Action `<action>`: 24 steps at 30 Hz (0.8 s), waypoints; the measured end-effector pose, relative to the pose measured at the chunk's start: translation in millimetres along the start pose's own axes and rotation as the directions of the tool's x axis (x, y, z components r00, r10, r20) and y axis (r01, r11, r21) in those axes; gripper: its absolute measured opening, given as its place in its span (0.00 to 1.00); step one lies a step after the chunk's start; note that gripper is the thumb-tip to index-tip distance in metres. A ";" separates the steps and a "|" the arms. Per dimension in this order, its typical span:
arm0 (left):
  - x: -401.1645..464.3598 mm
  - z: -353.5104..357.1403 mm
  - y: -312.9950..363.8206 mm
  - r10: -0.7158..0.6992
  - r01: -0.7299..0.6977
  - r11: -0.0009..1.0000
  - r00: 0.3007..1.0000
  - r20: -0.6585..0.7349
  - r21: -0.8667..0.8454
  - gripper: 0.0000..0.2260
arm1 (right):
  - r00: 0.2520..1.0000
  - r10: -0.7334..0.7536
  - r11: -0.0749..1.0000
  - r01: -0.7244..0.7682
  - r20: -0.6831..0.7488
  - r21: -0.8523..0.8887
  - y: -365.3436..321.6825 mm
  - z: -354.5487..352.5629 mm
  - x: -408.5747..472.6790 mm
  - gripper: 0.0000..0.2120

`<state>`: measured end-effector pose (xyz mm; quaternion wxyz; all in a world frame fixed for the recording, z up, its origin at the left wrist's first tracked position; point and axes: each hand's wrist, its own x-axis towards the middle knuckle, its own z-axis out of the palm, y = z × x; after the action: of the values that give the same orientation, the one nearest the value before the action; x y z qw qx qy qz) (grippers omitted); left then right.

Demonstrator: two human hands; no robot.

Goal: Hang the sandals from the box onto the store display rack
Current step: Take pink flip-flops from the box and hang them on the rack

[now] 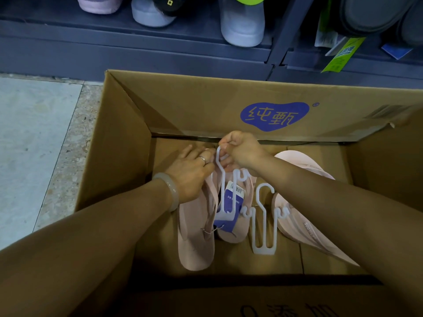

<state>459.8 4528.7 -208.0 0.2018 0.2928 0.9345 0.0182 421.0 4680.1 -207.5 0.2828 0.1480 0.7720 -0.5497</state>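
Note:
Both my hands reach into an open cardboard box (123, 143) on the floor. A pair of pink sandals (195, 236) lies on the box bottom, clipped to a white plastic hanger (225, 179) with a blue price tag (230, 197). My right hand (240, 149) grips the hook of that hanger. My left hand (191, 172), with a ring and a bracelet, lies on the toe end of the left sandal, fingers stretched forward. A second white hanger (265, 223) lies beside another pink sandal pair (304, 216), partly hidden under my right forearm.
The dark display rack (160, 49) runs along the top, with lilac and pale blue sandals (242, 24) and dark shoes (370, 14) hanging over it. A green tag (341, 56) dangles at the right. Grey tiled floor (34, 145) lies left of the box.

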 end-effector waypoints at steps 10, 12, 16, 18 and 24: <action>-1.3 -1.9 -1.5 -0.110 0.100 0.973 0.993 -0.036 -0.208 0.23 | 0.996 -0.070 0.997 0.067 -0.056 -0.041 -5.6 -2.4 -7.2 0.12; -1.5 -3.5 -0.1 -0.149 0.136 0.965 0.988 -0.040 -0.225 0.22 | 0.994 -0.070 0.997 0.067 -0.083 -0.036 -8.4 -3.9 -7.8 0.12; -0.4 1.3 0.0 -0.154 0.148 0.950 0.988 -0.002 -0.274 0.25 | 0.997 -0.039 0.999 0.038 -0.066 -0.016 -12.3 -7.0 -9.5 0.10; 2.6 -0.5 -3.4 -0.167 0.174 0.907 0.985 0.053 -0.384 0.22 | 0.999 -0.028 1.000 0.027 -0.032 -0.010 -13.6 -8.6 -11.0 0.09; 20.5 -25.1 -8.9 -0.282 0.269 0.728 0.956 0.081 -0.630 0.12 | 0.997 -0.062 0.993 0.058 0.039 0.100 -14.3 -4.7 -14.7 0.08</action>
<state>430.0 4534.8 -193.9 0.2798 0.0655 0.9078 0.3054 423.8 4680.7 -186.6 0.2745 0.1268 0.7420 -0.5983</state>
